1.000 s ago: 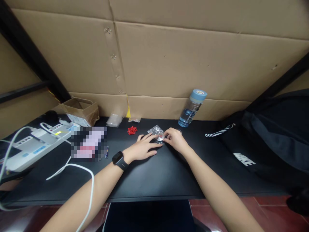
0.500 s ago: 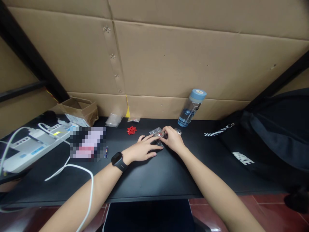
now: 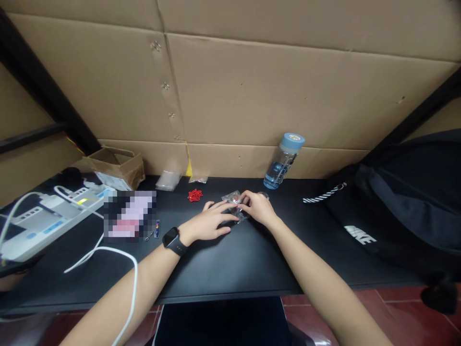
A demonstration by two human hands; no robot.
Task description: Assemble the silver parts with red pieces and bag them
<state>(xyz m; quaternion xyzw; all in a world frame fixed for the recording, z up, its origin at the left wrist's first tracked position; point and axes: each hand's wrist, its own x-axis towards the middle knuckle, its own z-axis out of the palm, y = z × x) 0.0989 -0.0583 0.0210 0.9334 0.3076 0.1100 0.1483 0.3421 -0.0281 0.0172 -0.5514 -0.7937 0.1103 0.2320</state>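
Note:
My left hand (image 3: 212,222), with a black watch on its wrist, lies on the black table (image 3: 230,264), fingers spread, the fingertips on a clear plastic bag (image 3: 230,197). Something small and red shows in the bag. On the bag's right side my right hand (image 3: 257,206) has its thumb and forefinger pinched together at the plastic; what sits between the fingertips is too small to make out. Partly behind the right hand is a small round clear item (image 3: 264,195). Left of the hands is a pile of red clips (image 3: 195,195).
A blue-lidded bottle (image 3: 283,161) stands behind the hands. Plastic bags (image 3: 168,180) and an open cardboard box (image 3: 117,166) are at the back left. Power strips (image 3: 57,216) and a white cable (image 3: 133,288) lie left, a black bag (image 3: 389,216) right.
The view has shifted slightly. Near the right fingertips the plastic bag has moved a little, and more of the red item shows. Both hands keep nearly the same pose.

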